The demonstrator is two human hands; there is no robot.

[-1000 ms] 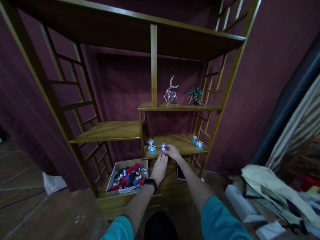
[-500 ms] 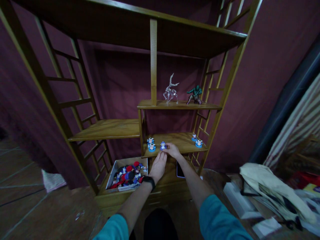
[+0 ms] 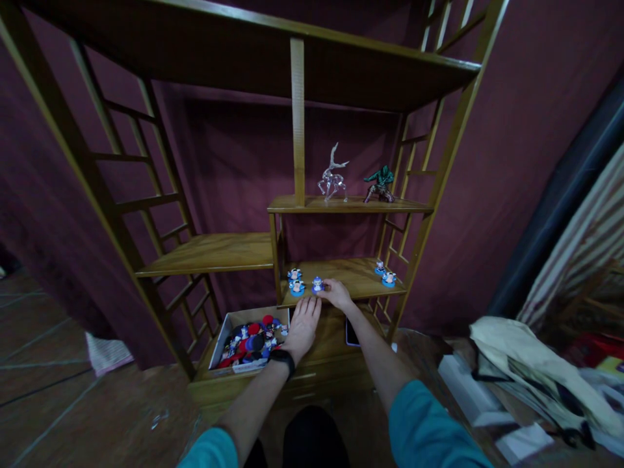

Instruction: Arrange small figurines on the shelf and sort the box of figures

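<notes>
My right hand [image 3: 335, 293] rests on the low shelf [image 3: 355, 276] of a wooden rack, its fingertips pinching a small figurine on a blue base [image 3: 318, 285]. Two more blue-based figurines [image 3: 295, 282] stand just left of it, and another pair [image 3: 385, 273] stands at the shelf's right end. My left hand [image 3: 302, 327] hovers open below the shelf edge, fingers spread, next to a white box [image 3: 225, 331] filled with several red, blue and black toy pieces [image 3: 251, 342].
A clear glass deer [image 3: 333, 177] and a green figure [image 3: 380, 183] stand on the shelf above. A phone [image 3: 351, 333] lies on the bottom board. At right a low surface holds a cream cloth [image 3: 531, 370] and white boxes [image 3: 468, 393]. Dark red curtain behind.
My left hand has dropped slightly lower and toward the box. My right hand stays at the figurine on the low shelf. The view shifted a little.
</notes>
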